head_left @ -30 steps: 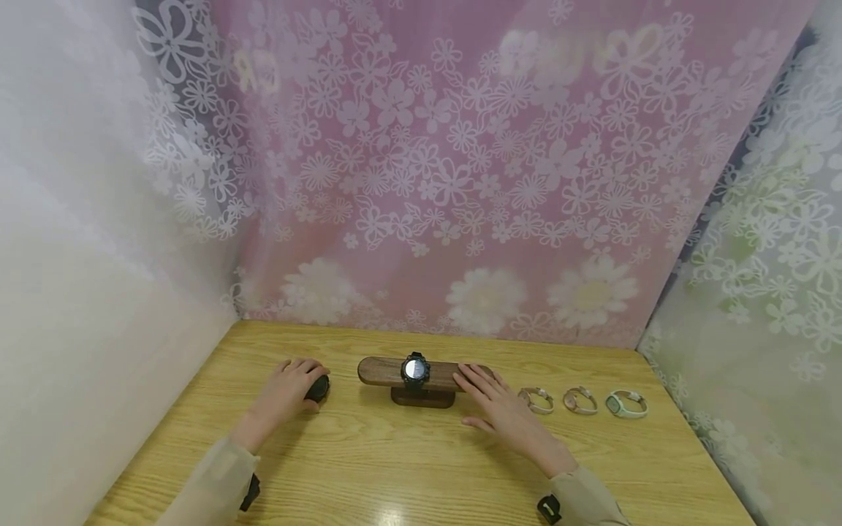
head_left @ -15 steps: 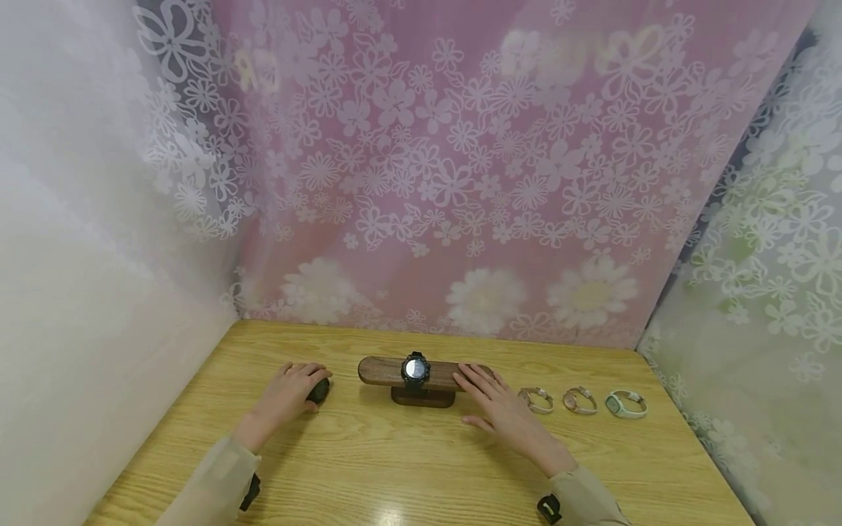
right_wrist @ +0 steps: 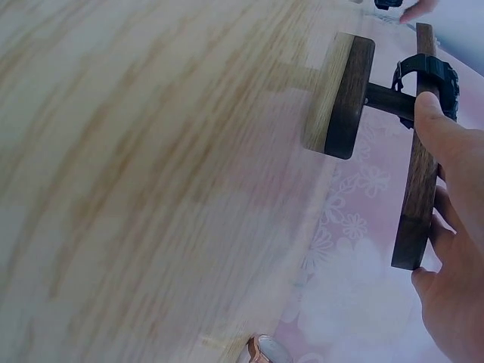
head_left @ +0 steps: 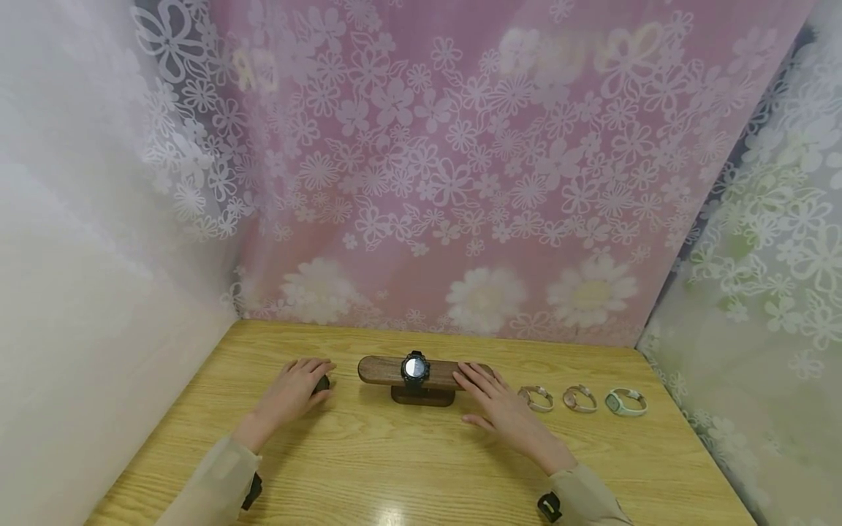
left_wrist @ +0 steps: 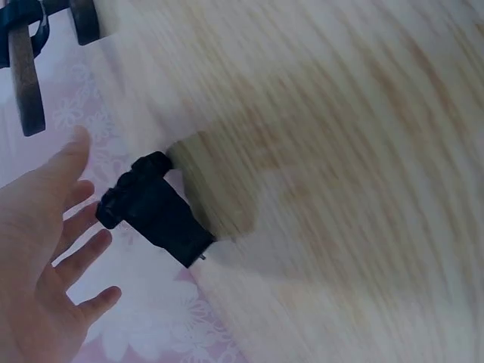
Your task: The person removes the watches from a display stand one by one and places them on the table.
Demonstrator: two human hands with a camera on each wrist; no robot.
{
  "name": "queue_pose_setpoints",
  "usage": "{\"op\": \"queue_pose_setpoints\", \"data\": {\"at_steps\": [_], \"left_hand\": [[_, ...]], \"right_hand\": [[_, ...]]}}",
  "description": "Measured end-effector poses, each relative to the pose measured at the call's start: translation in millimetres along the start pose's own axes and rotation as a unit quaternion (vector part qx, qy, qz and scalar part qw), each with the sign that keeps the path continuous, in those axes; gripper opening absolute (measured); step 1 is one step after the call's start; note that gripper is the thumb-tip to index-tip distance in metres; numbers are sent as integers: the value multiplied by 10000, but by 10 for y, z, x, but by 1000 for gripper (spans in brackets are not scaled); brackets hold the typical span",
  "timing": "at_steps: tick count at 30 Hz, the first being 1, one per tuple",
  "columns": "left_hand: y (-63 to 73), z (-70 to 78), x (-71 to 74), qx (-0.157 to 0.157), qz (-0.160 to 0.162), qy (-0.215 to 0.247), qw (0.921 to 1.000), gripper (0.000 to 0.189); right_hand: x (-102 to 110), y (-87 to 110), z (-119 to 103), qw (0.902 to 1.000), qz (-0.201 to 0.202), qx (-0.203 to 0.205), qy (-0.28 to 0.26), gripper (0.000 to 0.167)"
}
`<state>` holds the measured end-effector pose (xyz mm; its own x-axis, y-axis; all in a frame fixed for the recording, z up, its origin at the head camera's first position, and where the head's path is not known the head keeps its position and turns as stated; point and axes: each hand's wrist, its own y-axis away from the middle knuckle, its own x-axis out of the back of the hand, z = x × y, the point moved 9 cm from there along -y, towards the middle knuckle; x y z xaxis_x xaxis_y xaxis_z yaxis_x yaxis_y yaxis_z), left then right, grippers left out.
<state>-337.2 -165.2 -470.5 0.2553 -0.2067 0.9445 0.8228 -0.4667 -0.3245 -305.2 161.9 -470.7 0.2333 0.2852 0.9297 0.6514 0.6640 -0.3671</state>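
Observation:
In the head view my left hand (head_left: 289,394) is at a black watch (head_left: 321,385) on the table, left of a dark wooden watch stand (head_left: 379,370). The left wrist view shows this hand's thumb and fingers spread apart beside the watch (left_wrist: 160,212), whose strap stands on the tabletop. Another black watch (head_left: 415,368), round-faced, is strapped round the stand's bar. My right hand (head_left: 509,418) rests its straight fingers on the right part of that bar. From the right wrist, the hand (right_wrist: 461,227) lies along the bar (right_wrist: 417,193), fingers partly behind it.
Right of the stand, three light-strapped watches lie in a row: a rose-toned watch (head_left: 536,399), another rose-toned watch (head_left: 580,399) and a pale green watch (head_left: 626,402). A flowered pink curtain (head_left: 447,183) hangs behind the wooden table (head_left: 395,460).
My left hand has loosened round the black watch, its fingers straightening and reaching slightly further right. The right hand stays on the stand's bar.

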Motion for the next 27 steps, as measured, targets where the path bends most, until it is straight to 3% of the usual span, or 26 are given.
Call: {"op": "queue_pose_setpoints", "data": {"at_steps": [6,13,21,24,27], "left_hand": [[-123,118,129,38,356,289,9989,54],[-225,303,267,-185,857,520,9948,56],[-334,586,361,-690,1750,445,9811,55],[-403,694,329,-734,1748,537,9804,58],[-494,800,255,-745,1545,710,9826,61]], "right_hand": [[12,-1,-7,10000,57,70,-17,78],[16,-6,-14,9999,23,109,54,76],[28,-3,-9,9999,39,89,78,77],[30,-5,-11,10000,38,85,25,78],[28,-13,-14,10000,8,71,-9,78]]}}
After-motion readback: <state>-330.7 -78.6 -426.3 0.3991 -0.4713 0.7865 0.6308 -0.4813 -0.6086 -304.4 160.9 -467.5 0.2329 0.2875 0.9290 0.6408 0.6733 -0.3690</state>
